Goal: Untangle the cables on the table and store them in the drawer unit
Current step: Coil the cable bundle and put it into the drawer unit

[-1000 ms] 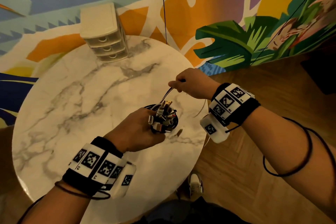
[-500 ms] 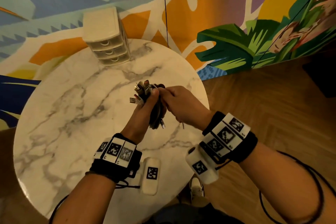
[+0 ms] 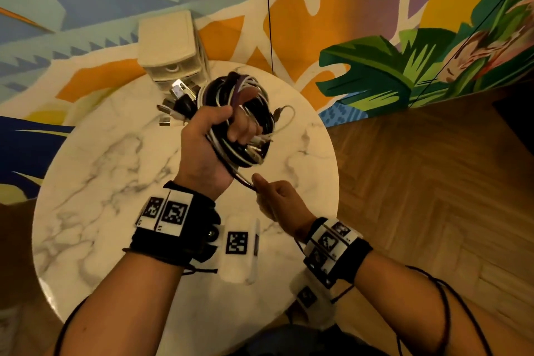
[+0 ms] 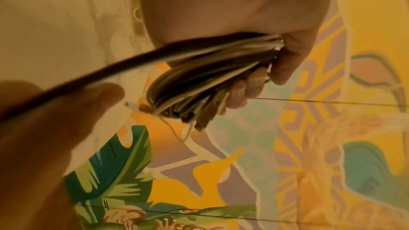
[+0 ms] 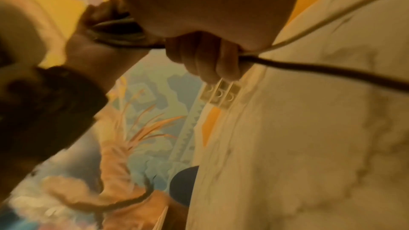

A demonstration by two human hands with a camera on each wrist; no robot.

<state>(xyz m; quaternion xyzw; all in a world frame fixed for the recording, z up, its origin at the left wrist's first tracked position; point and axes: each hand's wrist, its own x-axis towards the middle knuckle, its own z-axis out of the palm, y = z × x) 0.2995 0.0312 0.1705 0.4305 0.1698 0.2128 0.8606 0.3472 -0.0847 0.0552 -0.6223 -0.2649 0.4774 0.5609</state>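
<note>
The left hand (image 3: 208,150) is closing its grip around a coiled bundle of cables (image 3: 237,113), fingers curling through the middle of the coil and holding it up above the worktop (image 3: 95,170). The right hand (image 3: 277,199), at about five o'clock from the bundle, is gripping a dark cable strand (image 3: 242,180) that is running out of the coil's lower edge; in the right wrist view that strand is passing through the curled fingers (image 5: 210,59) together with a pale one. A cluster of connector plugs (image 3: 176,104) is sticking out at ten o'clock from the coil. The drawer unit (image 3: 170,49) is standing at the worktop's twelve o'clock edge, near the bundle; only its top drawer is showing, the plugs covering the rest.

The risk lies in the pull. With the left hand squeezing all the loops together, dragging one strand is likely to be cinching a knot tighter rather than freeing it. A plug snagging inside the coil could be straining at its joint. If the left grip loosens to let the strand run, the whole coil may be springing apart and spilling over the worktop's edge to the floor.
</note>
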